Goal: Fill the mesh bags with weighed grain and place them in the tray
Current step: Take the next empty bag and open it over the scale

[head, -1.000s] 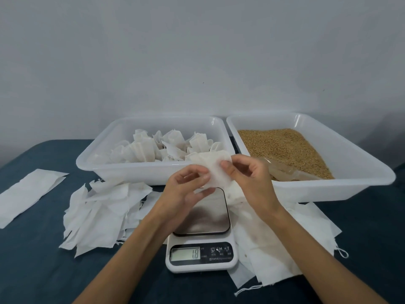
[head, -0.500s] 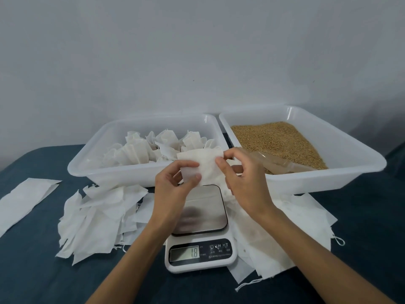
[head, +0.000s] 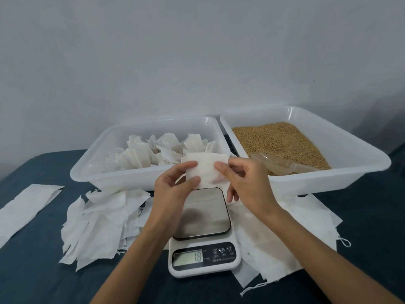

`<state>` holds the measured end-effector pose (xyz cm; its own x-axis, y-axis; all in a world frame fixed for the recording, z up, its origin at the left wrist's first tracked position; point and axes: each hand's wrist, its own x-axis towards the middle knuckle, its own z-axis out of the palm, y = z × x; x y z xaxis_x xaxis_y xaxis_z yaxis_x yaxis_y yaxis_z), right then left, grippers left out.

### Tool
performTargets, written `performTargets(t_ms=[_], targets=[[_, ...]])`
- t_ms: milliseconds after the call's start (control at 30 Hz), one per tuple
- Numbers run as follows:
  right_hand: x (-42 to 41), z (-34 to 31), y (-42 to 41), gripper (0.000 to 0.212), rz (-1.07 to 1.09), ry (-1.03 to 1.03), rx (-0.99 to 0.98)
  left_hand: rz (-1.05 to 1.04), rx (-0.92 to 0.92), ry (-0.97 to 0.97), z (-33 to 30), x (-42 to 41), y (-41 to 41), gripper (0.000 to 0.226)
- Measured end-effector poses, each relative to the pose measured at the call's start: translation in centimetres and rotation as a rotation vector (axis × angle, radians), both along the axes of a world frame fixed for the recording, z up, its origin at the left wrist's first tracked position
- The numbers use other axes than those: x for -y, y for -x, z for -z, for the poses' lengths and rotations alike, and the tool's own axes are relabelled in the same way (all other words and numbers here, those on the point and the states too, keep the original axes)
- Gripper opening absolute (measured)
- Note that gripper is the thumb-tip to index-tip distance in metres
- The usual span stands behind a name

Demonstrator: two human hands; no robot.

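Mesh bag (head: 205, 170) is pinched flat between both hands just above the scale (head: 202, 244), left hand (head: 175, 185) gripping one edge and right hand (head: 243, 183) the other. For this step, the mouth should be teased apart and kept wide before grain (head: 278, 143), beyond the right hand, is scooped in; the tray (head: 122, 178) sits beyond the left.

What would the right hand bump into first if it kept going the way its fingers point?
Probably the left hand: the right hand points leftward across the mesh bag both pinch. Depth is unclear.
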<state>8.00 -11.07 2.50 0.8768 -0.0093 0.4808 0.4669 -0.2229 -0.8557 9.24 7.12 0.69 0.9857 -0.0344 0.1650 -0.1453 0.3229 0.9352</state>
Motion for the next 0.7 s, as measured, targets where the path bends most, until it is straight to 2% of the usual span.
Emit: performTargets(t_ms=[133,233,400,500,567,633,700], targets=[[0.1,-0.3,0.3,0.04,-0.05,0.047,0.039,0.092,-0.057,0.127,-0.2,0.0,0.0,0.035],[0.2,-0.6,0.3,0.03,-0.039,0.065,0.078,0.113,-0.09,0.15,-0.2,-0.2,-0.3,0.041],[0.4,-0.9,0.4,0.04,0.03,0.099,0.128,0.216,-0.121,0.163,0.1,-0.3,-0.4,0.04],[1.0,-1.3,0.4,0.029,0.001,0.092,0.078,0.228,-0.13,0.167,0.1,-0.5,-0.6,0.037],[1.5,-1.5,0.4,0.031,-0.05,0.085,-0.001,0.231,-0.146,0.172,0.0,-0.5,-0.6,0.037],[2.0,-2.0,0.4,0.045,-0.121,0.074,-0.108,0.161,-0.168,0.107,0.0,-0.3,-0.4,0.031],[2.6,-2.5,0.2,0.079,-0.157,0.068,-0.209,-0.042,-0.055,-0.155,0.0,-0.1,-0.1,0.019]])
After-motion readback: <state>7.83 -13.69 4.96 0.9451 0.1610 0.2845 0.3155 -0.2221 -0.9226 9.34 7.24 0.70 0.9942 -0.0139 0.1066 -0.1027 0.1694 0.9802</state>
